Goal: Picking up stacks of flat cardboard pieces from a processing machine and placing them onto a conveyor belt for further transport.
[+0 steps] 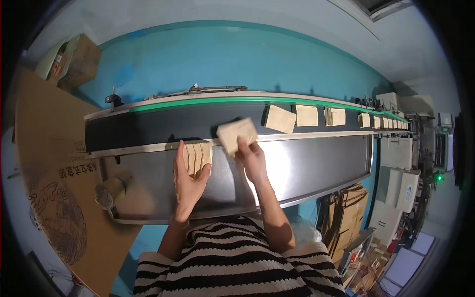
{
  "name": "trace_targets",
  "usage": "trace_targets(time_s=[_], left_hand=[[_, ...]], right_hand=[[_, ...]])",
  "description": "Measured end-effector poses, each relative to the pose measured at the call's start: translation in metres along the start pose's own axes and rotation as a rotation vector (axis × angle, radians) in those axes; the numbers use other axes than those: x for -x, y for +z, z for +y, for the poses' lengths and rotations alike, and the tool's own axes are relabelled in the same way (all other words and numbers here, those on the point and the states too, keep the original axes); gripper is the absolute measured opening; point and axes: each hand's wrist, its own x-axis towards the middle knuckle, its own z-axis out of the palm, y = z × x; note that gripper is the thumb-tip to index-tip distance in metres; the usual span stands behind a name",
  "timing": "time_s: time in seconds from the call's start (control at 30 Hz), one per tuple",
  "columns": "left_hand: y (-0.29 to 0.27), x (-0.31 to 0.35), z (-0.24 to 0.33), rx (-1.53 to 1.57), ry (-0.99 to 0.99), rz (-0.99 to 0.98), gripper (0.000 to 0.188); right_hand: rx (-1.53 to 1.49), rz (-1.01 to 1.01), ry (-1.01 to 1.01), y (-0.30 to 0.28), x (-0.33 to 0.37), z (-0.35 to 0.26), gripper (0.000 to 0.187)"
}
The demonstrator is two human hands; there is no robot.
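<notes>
My left hand (189, 175) grips a stack of flat tan paper packets (199, 156), held on edge over the steel table (302, 168) just below the belt's near rail. My right hand (251, 159) holds one more tan packet (237, 134), lifted off the near edge of the dark conveyor belt (163, 126). Further tan packets (280, 119) lie in a row on the belt, trailing off to the right.
A large brown cardboard sheet (54, 163) with a printed figure leans at the left. A tape roll (110, 192) sits on the table's left end. Cardboard boxes (349, 213) stand under the table's right end, with white machines (401, 163) beyond. A turquoise wall (222, 59) runs behind the belt.
</notes>
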Motion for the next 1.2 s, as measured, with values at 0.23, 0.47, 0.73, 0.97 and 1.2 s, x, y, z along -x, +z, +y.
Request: trace_targets(time_s=[0.23, 0.47, 0.73, 0.97, 1.2], left_hand=[[0.008, -0.005, -0.003, 0.371, -0.068, -0.132, 0.098], [0.003, -0.004, -0.014, 0.194, 0.082, -0.111, 0.104], [0.045, 0.000, 0.021, 0.260, -0.137, -0.088, 0.098], [0.069, 0.008, 0.025, 0.171, -0.138, -0.055, 0.089], [0.125, 0.012, 0.029, -0.127, 0.052, 0.023, 0.083]], right_hand=[[0.528, -0.066, -0.137, 0.036, 0.032, 0.006, 0.050], [0.369, -0.188, 0.147, 0.013, 0.036, 0.010, 0.026], [0.032, 0.008, 0.111, -0.025, -0.006, -0.038, 0.049], [0.282, 1.003, -0.400, -0.298, -0.130, -0.088, 0.075], [0.390, 0.752, -0.510, -0.310, -0.107, -0.052, 0.043]])
